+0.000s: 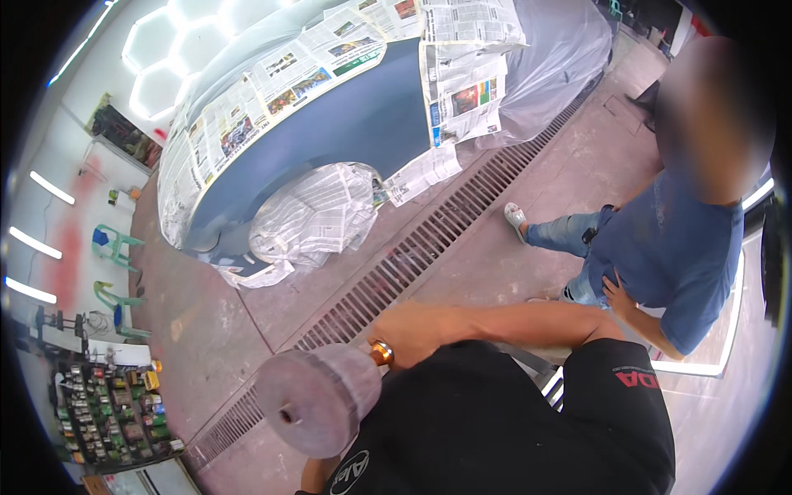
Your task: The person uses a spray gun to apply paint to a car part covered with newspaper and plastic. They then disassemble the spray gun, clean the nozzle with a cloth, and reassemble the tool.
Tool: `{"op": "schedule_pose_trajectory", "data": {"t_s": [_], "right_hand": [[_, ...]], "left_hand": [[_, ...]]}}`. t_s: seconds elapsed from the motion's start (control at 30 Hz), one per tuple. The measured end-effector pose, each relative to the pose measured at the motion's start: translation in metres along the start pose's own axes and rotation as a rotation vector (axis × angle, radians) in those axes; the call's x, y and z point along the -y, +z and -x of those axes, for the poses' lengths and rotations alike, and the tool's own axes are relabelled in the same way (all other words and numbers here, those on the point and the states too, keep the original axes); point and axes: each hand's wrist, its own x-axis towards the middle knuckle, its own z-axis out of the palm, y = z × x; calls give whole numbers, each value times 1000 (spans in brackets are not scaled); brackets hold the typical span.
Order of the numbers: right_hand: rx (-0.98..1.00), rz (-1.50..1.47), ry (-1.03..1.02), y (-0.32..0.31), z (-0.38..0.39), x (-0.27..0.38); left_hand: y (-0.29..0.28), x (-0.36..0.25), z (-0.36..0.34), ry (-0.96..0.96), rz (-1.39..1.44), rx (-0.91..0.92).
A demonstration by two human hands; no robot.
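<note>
My right hand (408, 332) is closed round a spray gun; its fingers are partly hidden from above. The gun's cloudy plastic cup (318, 400) with a round lid fills the view below and left of the hand. A gold-coloured metal part (381, 353) of the gun shows between cup and hand. Of my left arm only a bit of skin (313, 476) appears under the cup; the left hand itself is out of sight. Beyond the gun stands a car with a dark blue-grey fender (330, 124), bordered by taped newspaper (305, 62). More newspaper covers its wheel (318, 214).
A floor drain grate (429, 239) runs diagonally between me and the car. Clear plastic sheeting (553, 66) drapes the car. To the right stands another person (668, 247) in a blue shirt. Green stools (120, 247) and a shelf of cans (111, 408) are at left.
</note>
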Motion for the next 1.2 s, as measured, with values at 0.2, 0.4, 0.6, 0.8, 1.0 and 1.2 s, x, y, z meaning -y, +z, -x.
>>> {"op": "schedule_pose_trajectory", "data": {"t_s": [0.2,0.4,0.6,0.8,1.0,1.2], "right_hand": [[-171,21,107,70,11,-32],[-384,91,3,95,1,-39],[-655,172,-107,103,-13,-29],[-197,-627,157,52,5,6],[-120,-800,417,46,-21,14],[-535,-582,-324,42,-13,15]], "left_hand": [[-6,11,23,-71,-28,28],[-19,21,20,-70,-35,59],[-43,17,33,-63,-46,78],[-72,5,62,-92,-68,63],[-62,0,48,-69,-111,121],[-24,22,-17,29,-194,169]]}}
